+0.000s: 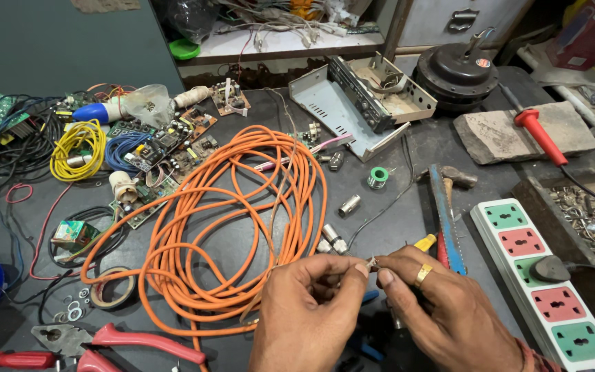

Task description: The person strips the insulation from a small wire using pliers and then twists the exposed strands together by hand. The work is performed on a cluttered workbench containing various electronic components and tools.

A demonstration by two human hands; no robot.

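Observation:
My left hand [308,313] and my right hand [442,313] meet at the fingertips over the dark workbench, pinching a small metal connector [372,262] on the end of a thin cable between them. My right hand wears a gold ring. A large coil of orange cable [218,220] lies just left of and behind my left hand. Loose metal connectors [334,238] sit on the bench right behind my fingers. A yellow-handled tool [425,242] pokes out behind my right hand.
A power strip [549,282] with a black plug lies at right. Behind it are a hammer [452,180], a red-handled soldering iron [540,134] on a stone slab, an open metal chassis [359,100], solder spool [377,177], circuit boards [163,148], yellow wire [77,148], tape roll [111,289] and red pliers [132,341].

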